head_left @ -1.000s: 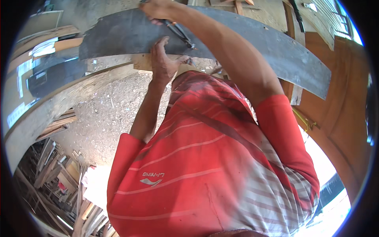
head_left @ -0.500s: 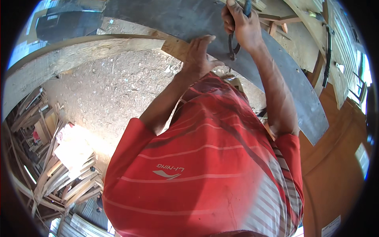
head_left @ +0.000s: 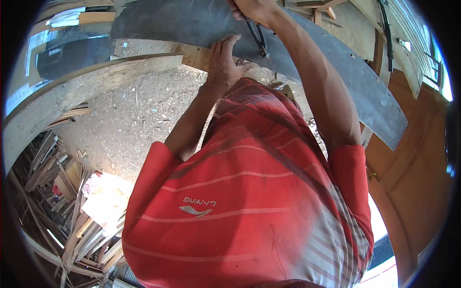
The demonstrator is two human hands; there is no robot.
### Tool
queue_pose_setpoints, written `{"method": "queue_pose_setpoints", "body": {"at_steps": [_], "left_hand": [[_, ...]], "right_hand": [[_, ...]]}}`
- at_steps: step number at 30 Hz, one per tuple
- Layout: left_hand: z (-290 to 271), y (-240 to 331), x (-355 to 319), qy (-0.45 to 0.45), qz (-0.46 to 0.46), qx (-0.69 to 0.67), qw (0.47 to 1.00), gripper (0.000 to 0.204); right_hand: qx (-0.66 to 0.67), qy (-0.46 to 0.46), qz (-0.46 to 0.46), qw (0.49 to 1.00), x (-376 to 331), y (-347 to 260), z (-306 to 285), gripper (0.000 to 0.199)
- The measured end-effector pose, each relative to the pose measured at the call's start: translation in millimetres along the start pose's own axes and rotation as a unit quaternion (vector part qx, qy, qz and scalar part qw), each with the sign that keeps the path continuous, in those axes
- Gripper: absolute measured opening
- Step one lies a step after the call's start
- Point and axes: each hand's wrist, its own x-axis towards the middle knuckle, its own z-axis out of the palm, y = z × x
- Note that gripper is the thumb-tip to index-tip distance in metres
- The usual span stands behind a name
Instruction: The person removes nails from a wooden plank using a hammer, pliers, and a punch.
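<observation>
Left hand (head_left: 224,61) flat, fingers spread, pressed on lower edge of long curved dark-grey sheet-metal strip (head_left: 370,91), which runs from top centre across to right, lying over pale curved wooden plank (head_left: 96,81). Right hand (head_left: 252,9) at top edge, closed round dark metal plier-like tool (head_left: 258,37), tool hanging down over strip, just beside left fingertips. Below: sawdust-strewn dirt floor (head_left: 120,125), scrap wood pile (head_left: 62,192) lower left.
</observation>
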Motion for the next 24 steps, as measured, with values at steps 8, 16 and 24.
{"method": "queue_pose_setpoints", "body": {"at_steps": [8,16,24], "left_hand": [[5.0,20.0,5.9,-0.003,0.003,-0.026,1.0,0.091],[1.9,15.9,7.2,-0.012,0.0,-0.019,1.0,0.089],[2.3,20.2,13.6,-0.024,0.026,0.002,0.999,0.086]], "right_hand": [[0.006,0.171,-0.201,0.965,-128.6,5.6,-1.8,0.046],[-0.17,0.161,-0.009,0.972,5.9,35.8,13.4,0.032],[-0.199,0.052,-0.108,0.973,25.7,27.4,-1.3,0.045]]}}
